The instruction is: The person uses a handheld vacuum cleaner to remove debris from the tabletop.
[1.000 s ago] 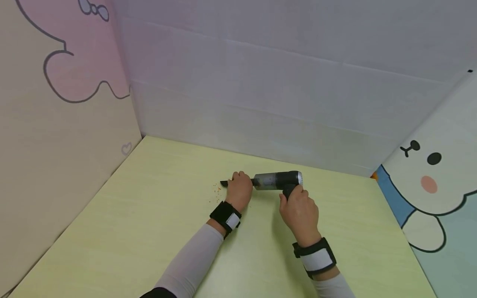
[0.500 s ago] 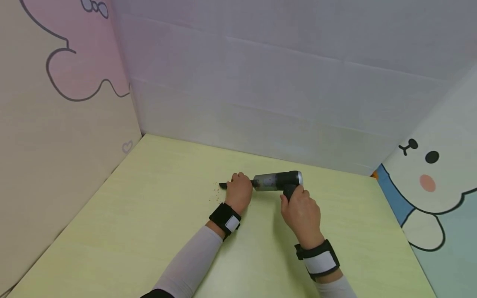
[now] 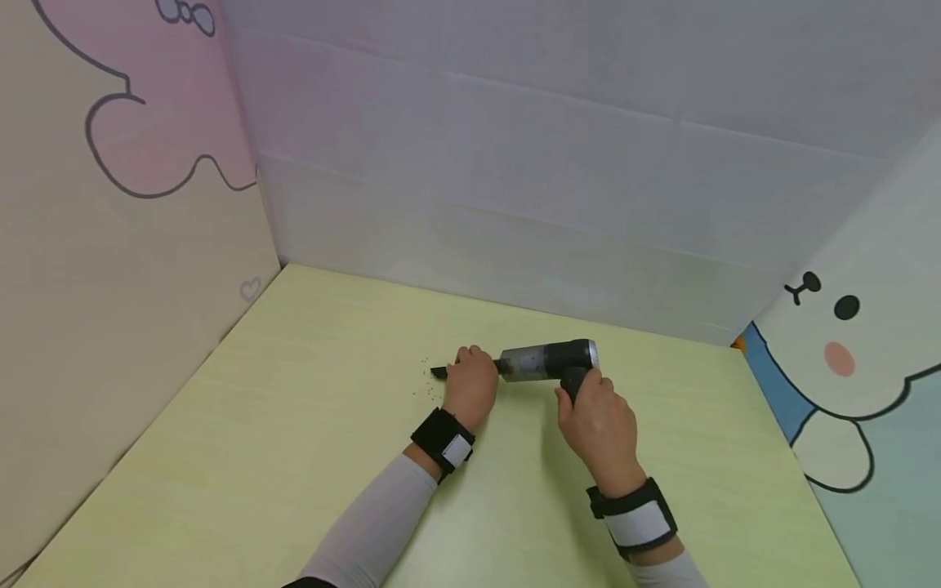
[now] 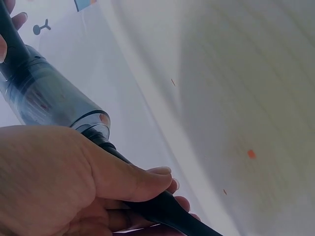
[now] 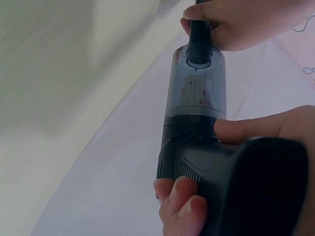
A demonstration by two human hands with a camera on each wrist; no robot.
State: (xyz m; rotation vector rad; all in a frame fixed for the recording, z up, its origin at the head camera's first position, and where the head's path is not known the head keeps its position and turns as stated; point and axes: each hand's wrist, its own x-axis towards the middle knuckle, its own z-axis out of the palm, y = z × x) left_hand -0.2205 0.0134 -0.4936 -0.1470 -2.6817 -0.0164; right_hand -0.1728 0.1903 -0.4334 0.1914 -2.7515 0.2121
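Note:
A black handheld vacuum cleaner [image 3: 566,359] with a see-through dust cup [image 5: 198,88] lies level across the head view, held in both hands. My right hand [image 3: 604,425] grips its pistol handle, fingers curled round it in the right wrist view. Around the slim black nozzle [image 4: 165,211] in front of the cup, my left hand [image 3: 470,384] is wrapped, thumb along the top. The nozzle's tip [image 3: 439,372] pokes out left of that hand, close over small crumbs [image 3: 429,395] on the table. Inside the cup, reddish bits show around a pale filter [image 5: 197,93].
The pale yellow table [image 3: 331,392] reaches back to a whitish wall panel [image 3: 515,163]. Cartoon-printed panels [image 3: 147,269] stand along the left and right sides. Orange specks [image 4: 251,154] lie on the surface in the left wrist view.
The vacuum cleaner and both hands have shifted slightly toward the person, the nozzle tip moving down in view. Fewer orange crumbs show near the tip than before.

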